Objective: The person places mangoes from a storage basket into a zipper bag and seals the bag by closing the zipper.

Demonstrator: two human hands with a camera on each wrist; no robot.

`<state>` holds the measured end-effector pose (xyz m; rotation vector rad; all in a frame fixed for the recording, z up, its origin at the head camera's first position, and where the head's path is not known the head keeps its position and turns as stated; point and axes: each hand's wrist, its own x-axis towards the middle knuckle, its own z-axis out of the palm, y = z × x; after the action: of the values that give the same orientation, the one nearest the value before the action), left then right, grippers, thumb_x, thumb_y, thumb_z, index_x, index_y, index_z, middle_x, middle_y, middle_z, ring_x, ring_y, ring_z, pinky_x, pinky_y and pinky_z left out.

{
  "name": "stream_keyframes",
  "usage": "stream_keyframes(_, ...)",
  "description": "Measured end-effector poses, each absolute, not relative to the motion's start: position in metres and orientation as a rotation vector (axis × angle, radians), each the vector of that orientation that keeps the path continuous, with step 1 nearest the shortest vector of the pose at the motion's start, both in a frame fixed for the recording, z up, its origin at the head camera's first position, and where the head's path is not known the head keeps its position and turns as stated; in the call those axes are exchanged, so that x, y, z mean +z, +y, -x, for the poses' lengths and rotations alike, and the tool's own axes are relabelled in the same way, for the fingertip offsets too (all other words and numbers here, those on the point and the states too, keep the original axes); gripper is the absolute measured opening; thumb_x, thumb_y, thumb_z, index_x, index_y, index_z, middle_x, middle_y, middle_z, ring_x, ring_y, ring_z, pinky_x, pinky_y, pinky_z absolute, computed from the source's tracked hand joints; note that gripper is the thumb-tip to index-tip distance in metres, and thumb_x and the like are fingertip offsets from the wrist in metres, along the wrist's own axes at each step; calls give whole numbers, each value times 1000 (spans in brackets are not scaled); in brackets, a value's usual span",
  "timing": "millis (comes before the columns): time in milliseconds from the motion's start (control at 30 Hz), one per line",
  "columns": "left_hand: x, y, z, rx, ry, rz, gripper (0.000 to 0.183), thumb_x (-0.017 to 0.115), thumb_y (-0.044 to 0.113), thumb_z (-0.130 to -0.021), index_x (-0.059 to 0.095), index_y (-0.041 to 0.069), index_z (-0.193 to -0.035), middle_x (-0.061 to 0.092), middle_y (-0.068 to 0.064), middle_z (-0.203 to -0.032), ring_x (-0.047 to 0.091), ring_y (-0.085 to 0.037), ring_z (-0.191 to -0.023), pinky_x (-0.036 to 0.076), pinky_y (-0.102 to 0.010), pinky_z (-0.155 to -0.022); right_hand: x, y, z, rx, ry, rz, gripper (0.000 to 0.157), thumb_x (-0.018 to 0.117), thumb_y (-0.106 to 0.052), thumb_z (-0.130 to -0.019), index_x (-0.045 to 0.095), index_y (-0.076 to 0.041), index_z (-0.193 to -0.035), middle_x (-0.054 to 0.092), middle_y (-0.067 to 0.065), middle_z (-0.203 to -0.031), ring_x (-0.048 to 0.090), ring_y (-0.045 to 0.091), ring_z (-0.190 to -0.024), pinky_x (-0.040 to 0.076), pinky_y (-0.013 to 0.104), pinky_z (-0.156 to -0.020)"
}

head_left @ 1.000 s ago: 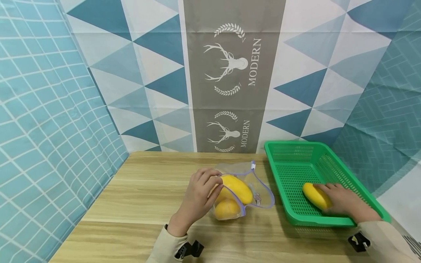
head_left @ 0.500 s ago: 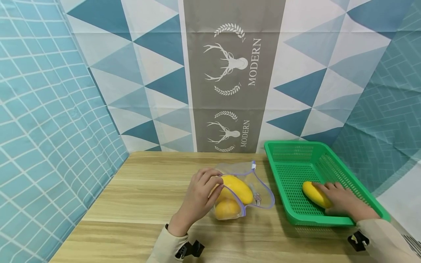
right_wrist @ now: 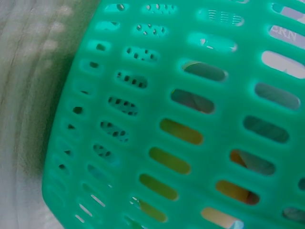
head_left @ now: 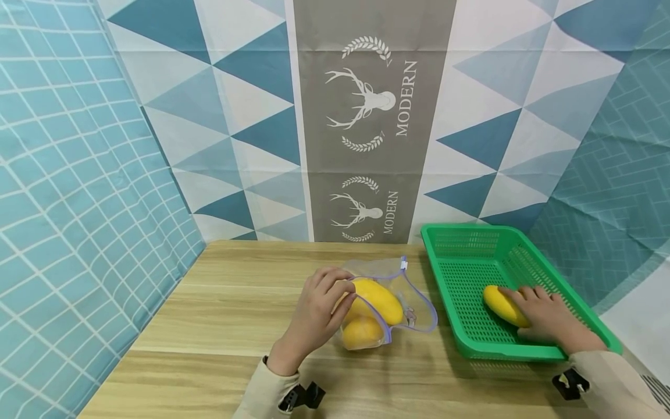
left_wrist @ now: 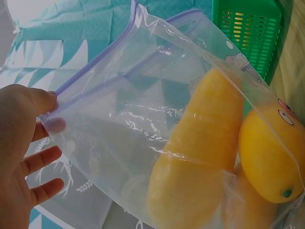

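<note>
My left hand [head_left: 321, 305] pinches the purple-edged mouth of a clear zip bag [head_left: 419, 308] between thumb and index finger; its other fingers stand apart in the left wrist view. Inside the bag lie a long yellow mango [head_left: 378, 299] and rounder yellow fruit; one round fruit [left_wrist: 271, 152] shows a green stem tip. On the right, my right hand [head_left: 548, 317] holds a yellow mango [head_left: 503, 305] in a green basket [head_left: 463, 347], fingers over its near right side. In the right wrist view the basket's slotted wall [right_wrist: 138, 114] hides the hand, with yellow showing through slots.
The wooden table [head_left: 220, 326] carries both bag and basket. A patterned cloth wall [head_left: 256, 116] rises right behind it, with a blue tiled sheet [head_left: 78, 192] at the left. The basket's raised rim stands between my right forearm and the mango.
In the basket, the mango has shifted slightly away from me under my right hand, whose fingers now look a little more spread. My left hand and the bag have stayed in place.
</note>
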<state>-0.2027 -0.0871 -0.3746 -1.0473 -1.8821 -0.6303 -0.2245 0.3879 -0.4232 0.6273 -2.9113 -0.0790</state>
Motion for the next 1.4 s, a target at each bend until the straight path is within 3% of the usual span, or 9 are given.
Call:
stream_keyframes(733, -374, -87, 203, -620, -1885, 1045, 20, 49, 23, -106, 60, 12, -94, 62, -6, -107, 56, -26, -103, 46, -44, -79, -405, 381, 218, -129, -2690, -648, 105, 94, -26, -61, 34, -12, -146, 53, 24, -119, 50, 42, -97, 42, 49, -63)
stream_keyframes(1133, -375, -86, 202, -622, -1885, 1045, 23, 47, 25, -107, 61, 12, -94, 62, -6, -106, 56, -26, -103, 46, -43, -79, -388, 365, 213, -122, -2561, -683, 119, 94, -22, -59, 24, -20, -156, 48, 25, -123, 47, 46, -103, 42, 59, -69)
stream_keyframes(1400, -375, -86, 203, -617, -1882, 1045, 23, 47, 25, -107, 61, 12, -94, 62, -5, -106, 56, -26, -104, 45, -42, -78, -378, 354, 209, -132, -2484, -725, 118, 95, -21, -56, 28, -18, -153, 48, 25, -123, 46, 46, -105, 42, 61, -72)
